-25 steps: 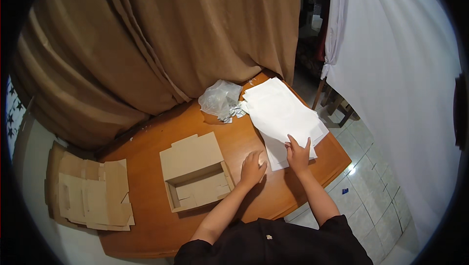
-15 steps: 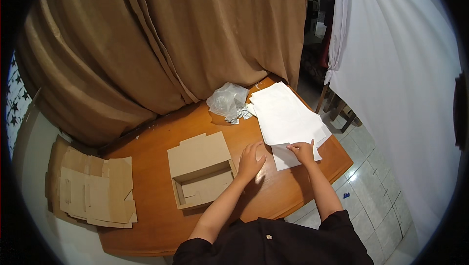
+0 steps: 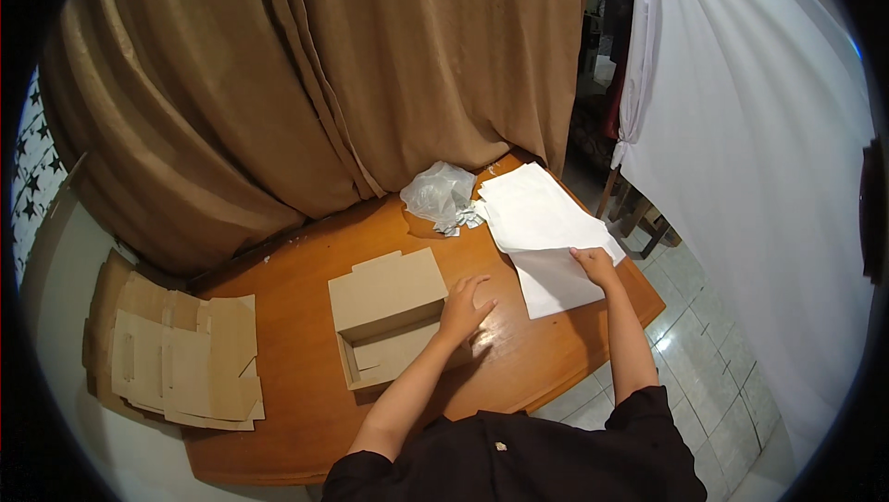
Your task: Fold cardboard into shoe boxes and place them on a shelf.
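My right hand [image 3: 596,268] pinches the top sheet of a white paper stack [image 3: 534,206] at the right of the table. The sheet bends up near my fingers, and more white paper [image 3: 560,294] shows below it toward me. My left hand [image 3: 463,310] is over the table with fingers apart, holding nothing. Beside it, to the left, stands an open cardboard box [image 3: 389,291] with its lid flap folded back. Part of the box's right side is hidden behind my left hand and forearm.
Flattened cardboard pieces [image 3: 190,358] are piled at the table's left end. A crumpled clear plastic bag [image 3: 439,192] and small paper packets [image 3: 470,217] lie at the back. A brown curtain [image 3: 426,57] hangs along the far edge, with a white cloth [image 3: 741,131] to the right.
My right hand has moved a little right and away from me, drawing up the sheet's edge and uncovering more paper underneath. My left hand has shifted slightly left toward the box.
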The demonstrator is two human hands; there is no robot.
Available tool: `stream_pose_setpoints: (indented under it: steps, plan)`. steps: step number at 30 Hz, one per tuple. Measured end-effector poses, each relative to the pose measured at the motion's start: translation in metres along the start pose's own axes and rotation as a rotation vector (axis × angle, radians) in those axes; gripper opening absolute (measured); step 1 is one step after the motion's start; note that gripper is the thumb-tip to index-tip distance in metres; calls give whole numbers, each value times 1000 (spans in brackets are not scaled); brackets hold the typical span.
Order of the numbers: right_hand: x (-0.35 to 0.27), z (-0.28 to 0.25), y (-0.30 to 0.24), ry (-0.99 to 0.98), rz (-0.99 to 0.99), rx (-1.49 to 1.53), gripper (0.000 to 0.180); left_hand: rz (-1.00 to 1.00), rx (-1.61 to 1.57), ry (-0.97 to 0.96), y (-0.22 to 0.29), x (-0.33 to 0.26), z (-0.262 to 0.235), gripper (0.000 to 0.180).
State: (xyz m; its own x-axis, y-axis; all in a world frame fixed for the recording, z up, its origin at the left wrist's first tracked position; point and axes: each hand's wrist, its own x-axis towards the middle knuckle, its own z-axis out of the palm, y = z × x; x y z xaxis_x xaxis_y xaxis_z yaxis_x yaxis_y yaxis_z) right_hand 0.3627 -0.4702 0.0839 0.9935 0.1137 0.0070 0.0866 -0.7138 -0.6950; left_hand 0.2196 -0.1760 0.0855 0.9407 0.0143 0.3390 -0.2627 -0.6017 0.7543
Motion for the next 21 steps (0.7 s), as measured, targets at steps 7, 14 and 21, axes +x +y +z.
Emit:
stream_pose_setpoints:
  steps: [7, 14, 21]
  plan:
    - [3, 14, 25, -337, -71, -29, 62, 37, -5, -112, -2, -1, -11, 48]
    - [-2, 5, 17, -135, 10, -115, 50, 164, 71, -226, 8, 2, 3, 47]
    - [-41, -50, -102, 166, -521, -464, 33, 171, 178, -76, 31, 26, 8, 63]
